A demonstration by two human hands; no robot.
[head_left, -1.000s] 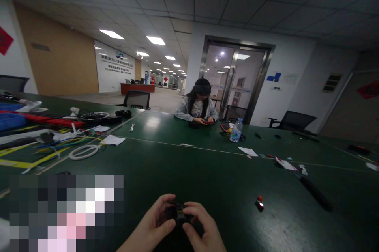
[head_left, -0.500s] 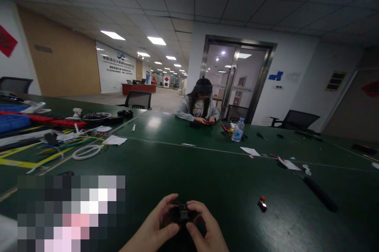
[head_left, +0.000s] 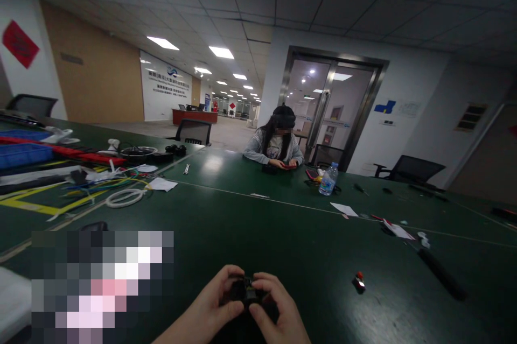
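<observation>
Low in the middle of the head view, a small dark device (head_left: 250, 294) sits between my two hands, just over the green table (head_left: 194, 274). My left hand (head_left: 220, 301) curls round its left side, thumb at the near edge and fingers over the far edge. From the right, my right hand (head_left: 277, 303) grips it in the same way. The device's exact kind cannot be made out; it is black, with a paler patch in its middle. To the right of my hands lies a small red and silver object (head_left: 359, 282).
A black-handled tool (head_left: 440, 274) lies at the right. Further off stand a water bottle (head_left: 328, 180) and a seated person (head_left: 274, 145). Coiled white tubing (head_left: 125, 198), wires, a wrench (head_left: 186, 169) and blue trays (head_left: 24, 155) are at the left. A pixelated patch hides the lower left.
The view has turned slightly left, so the surroundings sit a little further right. Both hands keep their hold on the dark device, with the right fingers slightly shifted.
</observation>
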